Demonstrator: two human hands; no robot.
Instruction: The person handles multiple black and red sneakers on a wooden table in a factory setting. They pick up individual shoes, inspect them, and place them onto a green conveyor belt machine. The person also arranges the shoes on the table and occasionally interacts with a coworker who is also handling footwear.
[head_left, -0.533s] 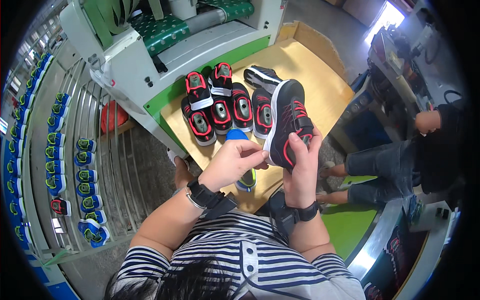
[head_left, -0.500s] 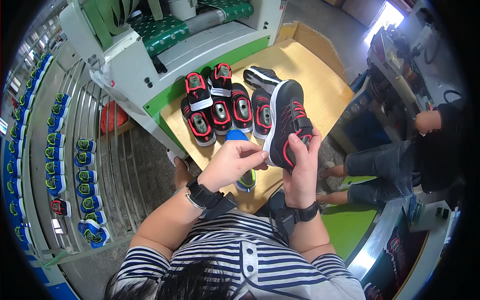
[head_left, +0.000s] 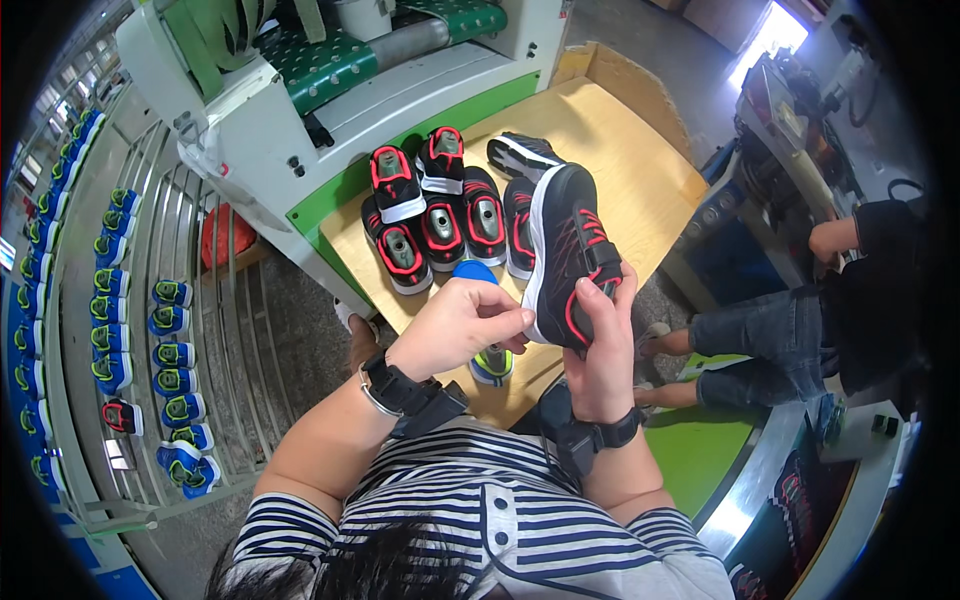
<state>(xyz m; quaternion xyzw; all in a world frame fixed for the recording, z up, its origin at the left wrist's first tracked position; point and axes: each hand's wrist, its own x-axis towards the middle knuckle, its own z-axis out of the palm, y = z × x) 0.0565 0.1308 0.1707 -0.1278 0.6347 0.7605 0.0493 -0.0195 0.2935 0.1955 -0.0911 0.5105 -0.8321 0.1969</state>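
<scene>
My right hand grips a black sneaker with red trim and a white sole around its heel, thumb on the near side. The shoe is held up, toe pointing away from me and its side facing up. My left hand is closed in a pinch at the white sole edge by the heel; anything between those fingertips is too small to make out. Below the hands, a blue and lime shoe is partly hidden on the wooden table. Several black and red sneakers stand grouped beyond my left hand.
Another black shoe lies on its side at the back of the table. A machine with a green belt borders the far edge. Racks of blue shoes stand at left. At right, a person in denim shorts stands beside machinery.
The held sneaker has shifted slightly left and turned a little in my right hand. My left hand has moved slightly down and left, still pinched near the heel.
</scene>
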